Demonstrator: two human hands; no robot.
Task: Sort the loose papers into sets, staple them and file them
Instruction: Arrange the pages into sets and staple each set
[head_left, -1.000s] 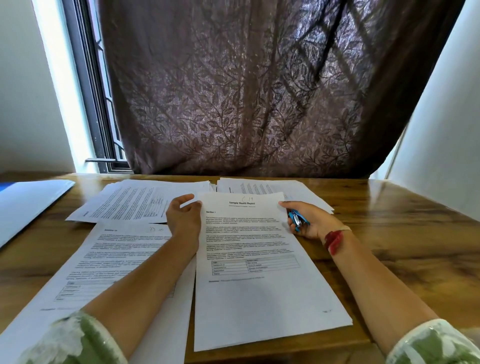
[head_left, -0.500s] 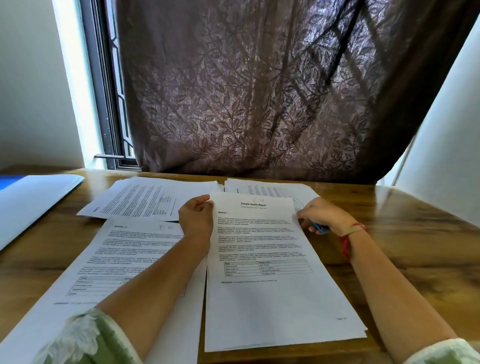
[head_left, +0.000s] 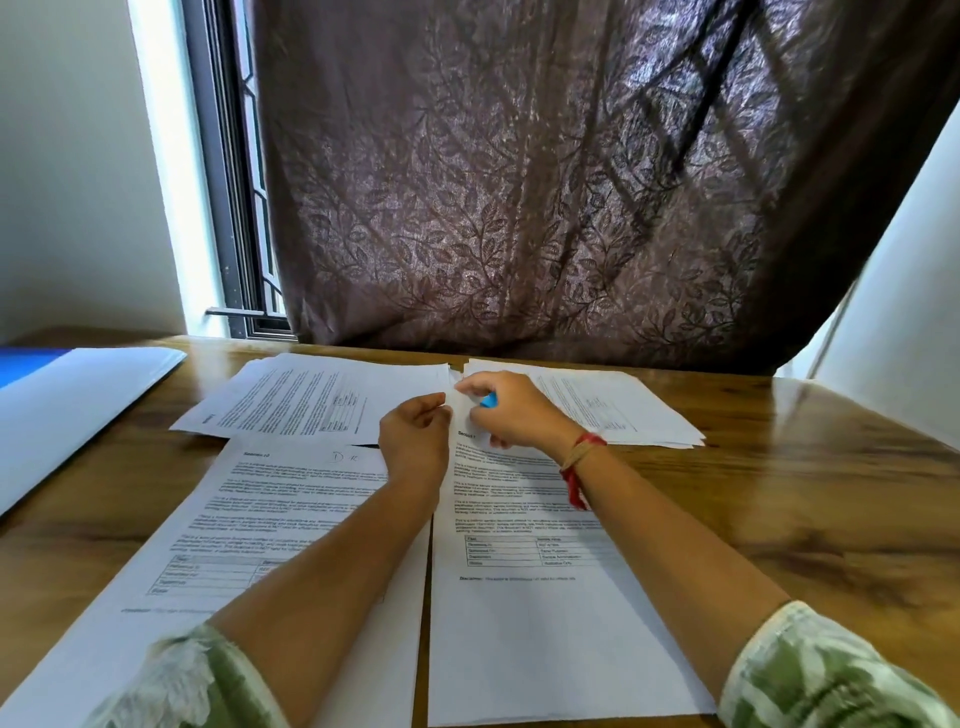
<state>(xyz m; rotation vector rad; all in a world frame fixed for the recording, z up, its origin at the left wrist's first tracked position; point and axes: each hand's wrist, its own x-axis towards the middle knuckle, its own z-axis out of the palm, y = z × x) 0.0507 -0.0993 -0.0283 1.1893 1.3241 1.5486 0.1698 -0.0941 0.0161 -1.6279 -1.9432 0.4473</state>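
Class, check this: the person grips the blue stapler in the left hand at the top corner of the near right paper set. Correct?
No. The right hand grips the blue stapler; the left hand only holds the corner of the near right paper set. The head view shows it.

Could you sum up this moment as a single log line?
step: stapling | left hand: holds paper set corner | right hand: grips blue stapler at that corner
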